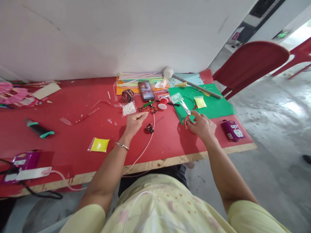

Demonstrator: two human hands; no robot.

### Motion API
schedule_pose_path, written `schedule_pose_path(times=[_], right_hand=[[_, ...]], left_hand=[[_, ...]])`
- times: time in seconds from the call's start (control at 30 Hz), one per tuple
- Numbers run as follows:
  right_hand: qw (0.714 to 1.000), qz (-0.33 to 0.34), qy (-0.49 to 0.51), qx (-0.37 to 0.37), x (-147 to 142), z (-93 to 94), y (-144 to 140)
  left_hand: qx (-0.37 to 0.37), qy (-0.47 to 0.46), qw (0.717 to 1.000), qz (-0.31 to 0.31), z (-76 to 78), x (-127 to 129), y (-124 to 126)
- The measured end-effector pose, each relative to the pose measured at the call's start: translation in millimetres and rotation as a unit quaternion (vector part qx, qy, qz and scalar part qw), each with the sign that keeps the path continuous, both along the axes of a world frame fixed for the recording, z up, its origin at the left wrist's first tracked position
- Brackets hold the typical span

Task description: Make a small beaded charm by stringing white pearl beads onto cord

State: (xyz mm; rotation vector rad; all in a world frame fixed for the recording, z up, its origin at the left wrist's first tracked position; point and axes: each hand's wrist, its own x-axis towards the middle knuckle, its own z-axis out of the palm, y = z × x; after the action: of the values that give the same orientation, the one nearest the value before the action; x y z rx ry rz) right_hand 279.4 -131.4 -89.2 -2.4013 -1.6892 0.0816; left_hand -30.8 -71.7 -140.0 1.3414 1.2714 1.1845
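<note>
"Red sheeting (75, 145), with a raw wooden edge (150, 165) nearest. How are the hands?"

"The left hand (136, 123) is pinched nearly closed above the table; whether it grips a thread, I can't tell. The right hand (202, 126) curls around the scissors (185, 107), blades pointing away over the green sheet (213, 103), probably keeping the points clear of the body."

"And beyond?"

"Smooth round pearl beads (128, 109), bagged, presumably against rolling; a flanged spool of red thread (162, 103); a multicoloured yarn ball (128, 95); slim pastel sticks (136, 76) along the wall (109, 38)."
</note>
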Motion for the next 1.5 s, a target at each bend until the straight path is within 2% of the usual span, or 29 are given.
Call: schedule_pose_path(times=[0.1,0.2,0.3,0.37,0.4,0.43,0.5,0.6,0.63,0.7,0.8,0.9,1.0,1.13,1.23,1.37,1.4,1.43,1.5], right_hand=[[0.998,-0.01,-0.037,-0.041,25,-14.3,2],[0.996,-0.001,-0.07,-0.05,29,-18.5,7],[0.997,0.02,-0.071,0.035,12,-14.9,15],[0.99,0.091,0.008,0.105,-11,-13.2,22],[0.98,0.147,0.076,0.115,-26,-13.5,26],[0.959,0.214,0.148,0.11,-42,-14.9,30],[0.9,0.318,0.282,0.098,-77,-20.4,40],[0.796,0.387,0.462,0.056,-123,-32.5,58],[0.757,0.405,0.512,0.035,-134,-36.4,65],[0.708,0.408,0.576,0.001,-150,-42.9,77],[0.677,0.377,0.629,-0.062,-158,-48.1,88],[0.694,0.376,0.608,-0.082,-153,-50.4,91],[0.731,0.407,0.547,-0.037,-146,-54.5,92],[0.756,0.428,0.496,0.013,-141,-62.2,90],[0.765,0.423,0.484,0.025,-138,-63.4,87],[0.774,0.41,0.482,0.028,-132,-55.8,85],[0.777,0.397,0.487,0.033,-130,-53.2,85],[0.78,0.378,0.497,0.04,-127,-50.8,86],[0.779,0.339,0.525,0.053,-120,-47.0,90]], left_hand=[[0.006,-0.005,1.0,0.001,-2.5,0,1],[0.012,0.003,1.0,0.001,-5.6,-1,2],[0.024,0.01,1.0,0.001,-8.7,-2,3],[0.025,0.003,1.0,0.001,-10.6,-3,4],[0.018,-0.008,1.0,0.0,-11.1,-4,5],[0.009,-0.027,1.0,-0.003,-11.1,-4,5],[-0.007,-0.074,0.997,-0.017,-9.5,-5,5],[0.01,-0.103,0.994,-0.045,-3.0,-6,4],[0.023,-0.091,0.994,-0.048,-0.5,-7,3],[0.056,-0.04,0.997,-0.039,3.6,-9,2],[0.131,0.05,0.99,-0.004,4.9,-10,3],[0.178,0.08,0.98,0.031,-1.0,-10,8],[0.142,0.053,0.987,0.055,-10.9,-11,14],[0.09,0.013,0.994,0.053,-19.0,-10,16],[0.079,-0.011,0.996,0.037,-17.5,-5,13],[0.061,-0.037,0.997,0.013,-11.1,-6,9],[0.061,-0.025,0.997,0.027,-10.0,-9,10],[0.074,0.001,0.995,0.067,-9.5,-15,13],[0.129,0.101,0.97,0.181,-10.0,-29,19]])
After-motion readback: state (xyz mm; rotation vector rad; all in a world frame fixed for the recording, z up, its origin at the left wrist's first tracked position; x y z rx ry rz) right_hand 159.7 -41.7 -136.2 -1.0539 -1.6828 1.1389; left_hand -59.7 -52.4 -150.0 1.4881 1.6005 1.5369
